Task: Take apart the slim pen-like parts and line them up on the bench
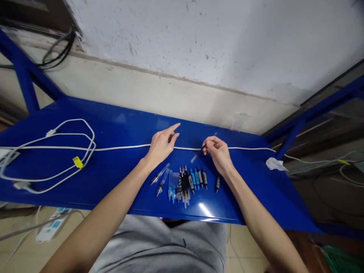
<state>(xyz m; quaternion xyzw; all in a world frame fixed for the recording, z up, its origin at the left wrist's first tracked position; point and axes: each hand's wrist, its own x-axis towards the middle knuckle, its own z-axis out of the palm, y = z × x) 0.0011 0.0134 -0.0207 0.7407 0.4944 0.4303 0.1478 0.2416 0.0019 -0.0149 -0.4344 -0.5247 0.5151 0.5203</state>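
My right hand [218, 151] pinches a thin clear pen part [199, 153] with a dark tip, holding it just above the blue table [113, 125]. My left hand [161, 144] hovers beside it with the index finger stretched out and the other fingers curled; it holds nothing I can see. Below both hands lies a row of several pen parts [184, 182]: clear barrels, blue and black caps and grips. One black piece [217, 183] lies apart at the right of the row.
A white cable [119, 147] runs across the table under my hands, coiled at the left [57, 151] with a yellow tag [77, 162]. A crumpled white scrap [273, 163] sits at the right. A power strip [52, 228] lies on the floor.
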